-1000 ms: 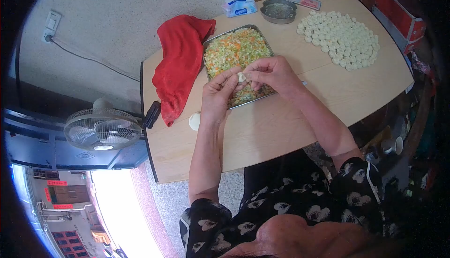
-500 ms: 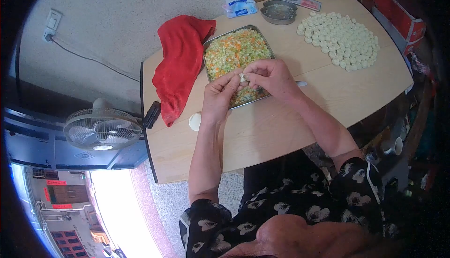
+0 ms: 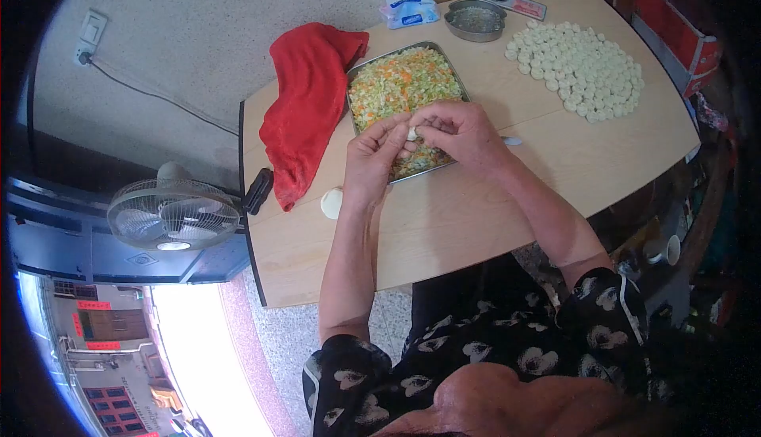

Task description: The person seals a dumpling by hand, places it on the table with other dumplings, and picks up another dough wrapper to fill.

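Note:
My left hand (image 3: 376,159) and my right hand (image 3: 466,136) meet over the near part of a metal tray (image 3: 462,82) of chopped vegetable filling (image 3: 404,80). Between their fingertips is a small white dumpling (image 3: 412,132), pinched from both sides and partly hidden by the fingers. A stack of round white wrappers (image 3: 331,203) lies on the table beside my left wrist. By my right wrist, the pale end of a utensil (image 3: 512,141) shows.
Many small dumplings (image 3: 579,72) cover the table's back right. Behind the tray are a round metal dish (image 3: 475,21), a tissue pack (image 3: 409,4) and a flat box (image 3: 515,4). A red cloth (image 3: 305,112) and black object (image 3: 258,191) lie left, near a fan (image 3: 173,211).
The fingers have shifted slightly around the dumpling, and both hands still hold it. The whole view has moved a little.

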Demonstrator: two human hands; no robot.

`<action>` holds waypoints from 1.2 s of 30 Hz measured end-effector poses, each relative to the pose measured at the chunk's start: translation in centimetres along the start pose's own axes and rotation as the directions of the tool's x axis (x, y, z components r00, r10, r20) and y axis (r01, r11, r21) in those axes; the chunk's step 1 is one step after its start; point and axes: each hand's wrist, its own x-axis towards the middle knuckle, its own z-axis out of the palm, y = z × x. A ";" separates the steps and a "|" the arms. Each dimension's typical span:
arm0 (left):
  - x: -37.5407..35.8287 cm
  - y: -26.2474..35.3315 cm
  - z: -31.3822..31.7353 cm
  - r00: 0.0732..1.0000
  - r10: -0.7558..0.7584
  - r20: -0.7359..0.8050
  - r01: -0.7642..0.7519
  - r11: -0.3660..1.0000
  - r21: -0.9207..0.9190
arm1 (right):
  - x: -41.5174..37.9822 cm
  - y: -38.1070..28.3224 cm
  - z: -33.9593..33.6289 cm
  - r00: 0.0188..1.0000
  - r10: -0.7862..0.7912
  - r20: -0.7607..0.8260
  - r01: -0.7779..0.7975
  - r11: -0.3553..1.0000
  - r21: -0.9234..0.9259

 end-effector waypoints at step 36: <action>-0.2 0.2 -0.2 1.000 -0.011 0.027 0.008 0.996 0.093 | 0.0 0.0 -0.7 0.997 -0.052 0.049 0.059 0.988 -0.143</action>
